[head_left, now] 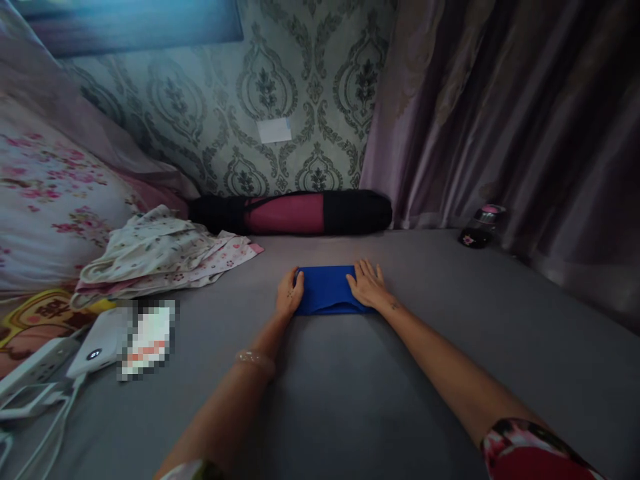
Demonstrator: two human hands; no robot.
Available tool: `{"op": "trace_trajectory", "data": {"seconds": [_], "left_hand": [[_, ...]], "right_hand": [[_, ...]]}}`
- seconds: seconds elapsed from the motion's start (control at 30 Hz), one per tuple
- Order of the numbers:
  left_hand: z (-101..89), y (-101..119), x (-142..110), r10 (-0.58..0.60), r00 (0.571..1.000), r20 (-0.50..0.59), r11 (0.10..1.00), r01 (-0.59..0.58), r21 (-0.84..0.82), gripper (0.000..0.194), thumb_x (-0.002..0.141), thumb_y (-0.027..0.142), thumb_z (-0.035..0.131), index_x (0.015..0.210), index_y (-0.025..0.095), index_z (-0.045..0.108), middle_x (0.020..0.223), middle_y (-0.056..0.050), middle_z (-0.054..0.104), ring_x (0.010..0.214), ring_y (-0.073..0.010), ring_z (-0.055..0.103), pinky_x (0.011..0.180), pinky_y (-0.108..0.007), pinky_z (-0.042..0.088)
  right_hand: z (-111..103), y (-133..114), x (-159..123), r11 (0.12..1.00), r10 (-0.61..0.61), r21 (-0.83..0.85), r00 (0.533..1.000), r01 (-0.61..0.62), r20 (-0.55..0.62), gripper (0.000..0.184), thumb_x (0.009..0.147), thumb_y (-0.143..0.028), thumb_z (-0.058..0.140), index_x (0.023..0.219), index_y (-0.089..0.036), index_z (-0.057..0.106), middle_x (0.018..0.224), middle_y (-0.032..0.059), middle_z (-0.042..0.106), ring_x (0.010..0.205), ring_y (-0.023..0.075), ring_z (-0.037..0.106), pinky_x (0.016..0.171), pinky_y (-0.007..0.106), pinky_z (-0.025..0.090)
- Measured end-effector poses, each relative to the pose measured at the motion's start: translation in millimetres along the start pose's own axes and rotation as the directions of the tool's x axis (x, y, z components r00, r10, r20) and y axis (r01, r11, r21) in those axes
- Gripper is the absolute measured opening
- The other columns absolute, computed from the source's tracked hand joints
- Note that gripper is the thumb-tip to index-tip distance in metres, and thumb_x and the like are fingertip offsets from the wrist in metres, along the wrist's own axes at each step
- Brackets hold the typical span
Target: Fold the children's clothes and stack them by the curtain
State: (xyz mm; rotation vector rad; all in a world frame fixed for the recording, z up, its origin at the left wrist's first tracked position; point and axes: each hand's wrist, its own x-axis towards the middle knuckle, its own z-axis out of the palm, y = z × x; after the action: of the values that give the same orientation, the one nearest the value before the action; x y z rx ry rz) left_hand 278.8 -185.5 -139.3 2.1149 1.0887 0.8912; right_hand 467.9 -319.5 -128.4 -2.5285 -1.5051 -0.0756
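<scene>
A small folded blue cloth point(326, 288) lies flat on the grey bed sheet point(350, 387) in the middle of the view. My left hand point(289, 293) rests at its left edge, fingers together and pressed on the cloth. My right hand point(367, 283) lies flat on its right end, fingers stretched out and slightly spread. Both arms reach forward from the bottom of the view; a bead bracelet point(255, 360) sits on my left wrist.
A pile of floral clothes point(160, 257) lies to the left. A black and pink roll point(293, 213) runs along the patterned wall. A floral pillow point(45, 200), a white power bank point(97, 350) and cables lie at left. A dark bottle point(480, 228) stands by the curtain point(525, 120).
</scene>
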Motion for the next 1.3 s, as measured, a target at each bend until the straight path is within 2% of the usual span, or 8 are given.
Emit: {"op": "trace_trajectory", "data": {"seconds": [0.13, 0.4, 0.5, 0.6, 0.7, 0.9, 1.13, 1.3], "left_hand": [[-2.4, -2.0, 1.7, -0.031, 0.998, -0.046, 0.996, 0.027, -0.083, 0.044, 0.093, 0.032, 0.035, 0.125, 0.010, 0.056, 0.129, -0.014, 0.059, 0.122, -0.0206, 0.052, 0.106, -0.034, 0.037], [-5.5, -2.7, 3.9, -0.099, 0.989, -0.113, 0.981, 0.078, -0.179, 0.040, 0.093, 0.026, 0.033, 0.118, 0.011, 0.060, 0.123, -0.013, 0.063, 0.118, -0.0198, 0.055, 0.104, -0.034, 0.040], [-6.7, -2.7, 3.9, -0.119, 0.987, -0.106, 0.977, 0.098, -0.188, 0.039, 0.092, 0.025, 0.032, 0.117, 0.014, 0.061, 0.122, -0.011, 0.063, 0.117, -0.0192, 0.056, 0.103, -0.034, 0.041], [-6.7, -4.9, 4.3, -0.119, 0.986, -0.113, 0.977, 0.096, -0.188, 0.039, 0.092, 0.025, 0.032, 0.116, 0.014, 0.061, 0.121, -0.011, 0.064, 0.116, -0.0189, 0.056, 0.103, -0.033, 0.041], [-6.3, -8.3, 4.9, -0.119, 0.984, -0.135, 0.977, 0.092, -0.193, 0.040, 0.091, 0.025, 0.031, 0.116, 0.015, 0.061, 0.120, -0.010, 0.064, 0.115, -0.0184, 0.056, 0.102, -0.034, 0.042], [-5.3, -14.3, 6.7, -0.157, 0.977, -0.146, 0.967, 0.123, -0.222, 0.040, 0.090, 0.024, 0.030, 0.116, 0.017, 0.060, 0.120, -0.008, 0.064, 0.115, -0.0179, 0.057, 0.101, -0.034, 0.043], [-2.8, -17.7, 7.2, -0.156, 0.975, -0.161, 0.954, 0.107, -0.281, 0.039, 0.087, 0.021, 0.032, 0.113, 0.015, 0.060, 0.118, -0.009, 0.065, 0.114, -0.0180, 0.057, 0.102, -0.034, 0.042], [-3.5, -15.8, 7.4, -0.151, 0.975, -0.160, 0.965, 0.111, -0.237, 0.037, 0.086, 0.020, 0.034, 0.113, 0.015, 0.060, 0.117, -0.009, 0.065, 0.113, -0.0184, 0.057, 0.102, -0.034, 0.043]], "right_hand": [[9.9, -3.7, 2.3, 0.999, 0.016, 0.032, 0.999, -0.018, 0.046, 0.067, 0.095, -0.045, 0.018, 0.146, -0.001, 0.028, 0.153, 0.0163, 0.025, 0.142, 0.0260, 0.018, 0.114, 0.040, 0.013], [4.7, -3.4, 5.1, 0.999, 0.031, 0.000, 0.993, -0.032, 0.117, 0.069, 0.095, -0.046, 0.019, 0.147, -0.001, 0.026, 0.155, 0.0155, 0.022, 0.142, 0.0264, 0.017, 0.114, 0.040, 0.013], [-2.6, -17.6, 6.9, 0.998, 0.058, -0.021, 0.992, -0.056, 0.113, 0.067, 0.095, -0.045, 0.020, 0.146, -0.003, 0.029, 0.153, 0.0164, 0.025, 0.142, 0.0276, 0.018, 0.114, 0.045, 0.010], [-4.7, -40.4, 6.3, 1.000, 0.012, 0.006, 0.998, -0.012, 0.067, 0.064, 0.095, -0.044, 0.019, 0.146, -0.006, 0.031, 0.154, 0.0152, 0.025, 0.142, 0.0271, 0.016, 0.114, 0.048, 0.007], [0.5, -58.0, 2.9, 0.999, -0.025, 0.051, 0.995, 0.020, 0.096, 0.065, 0.096, -0.045, 0.018, 0.147, -0.008, 0.029, 0.155, 0.0140, 0.023, 0.143, 0.0256, 0.015, 0.114, 0.047, 0.008], [10.9, -61.5, -1.6, 0.999, -0.018, 0.041, 0.994, 0.014, 0.104, 0.064, 0.096, -0.044, 0.018, 0.148, -0.007, 0.028, 0.155, 0.0128, 0.022, 0.143, 0.0242, 0.013, 0.115, 0.047, 0.007], [4.9, -62.9, 2.5, 0.999, 0.002, 0.041, 0.986, -0.009, 0.164, 0.065, 0.095, -0.043, 0.021, 0.148, -0.006, 0.027, 0.155, 0.0133, 0.021, 0.144, 0.0253, 0.013, 0.115, 0.048, 0.007], [1.8, -87.4, 10.2, 0.998, -0.002, 0.057, 0.993, -0.005, 0.118, 0.060, 0.093, -0.033, 0.025, 0.145, -0.004, 0.031, 0.154, 0.0150, 0.025, 0.143, 0.0270, 0.015, 0.114, 0.052, 0.006]]}}
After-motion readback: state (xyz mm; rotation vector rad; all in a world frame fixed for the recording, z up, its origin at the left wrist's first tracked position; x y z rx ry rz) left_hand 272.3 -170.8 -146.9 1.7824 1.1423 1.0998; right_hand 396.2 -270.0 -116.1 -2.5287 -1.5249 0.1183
